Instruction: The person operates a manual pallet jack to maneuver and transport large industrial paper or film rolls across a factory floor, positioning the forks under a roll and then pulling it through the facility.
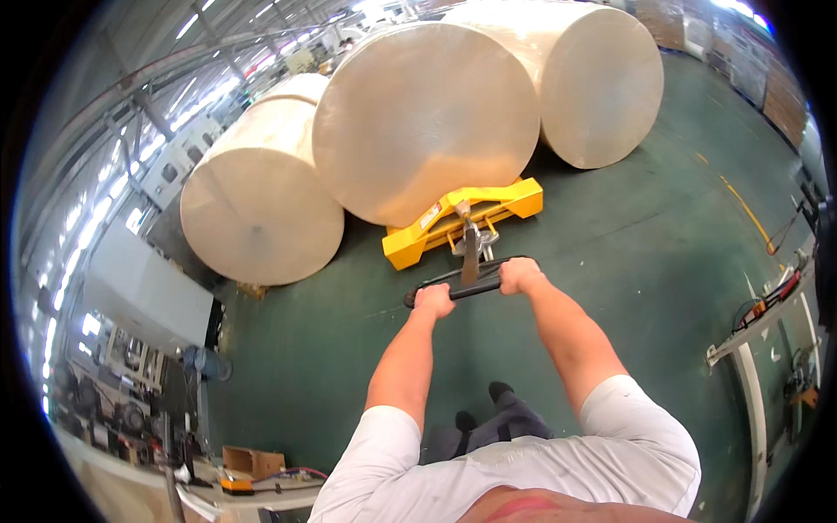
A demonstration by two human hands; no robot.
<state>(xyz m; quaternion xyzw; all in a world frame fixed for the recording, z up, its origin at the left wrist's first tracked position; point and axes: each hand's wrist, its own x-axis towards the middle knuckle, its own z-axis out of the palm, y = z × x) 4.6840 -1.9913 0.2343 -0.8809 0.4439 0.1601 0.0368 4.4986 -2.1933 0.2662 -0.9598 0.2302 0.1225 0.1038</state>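
Head view: left grip (433,301) and right grip (520,275) close around the black handle (485,288); its yellow truck (503,197) stands at the middle roll (425,118). Steering seems in hand, next likely needing even 2-handed force.

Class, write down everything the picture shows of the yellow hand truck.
The yellow hand truck has a wide, angular, metal-looking frame with a pale label and a brownish shaft leading toward the person to a black handle. It stands on the green floor at the lower front of the middle pale roll; contact is unclear. The left hand and right hand grip the handle. Any wheels are hard to make out.
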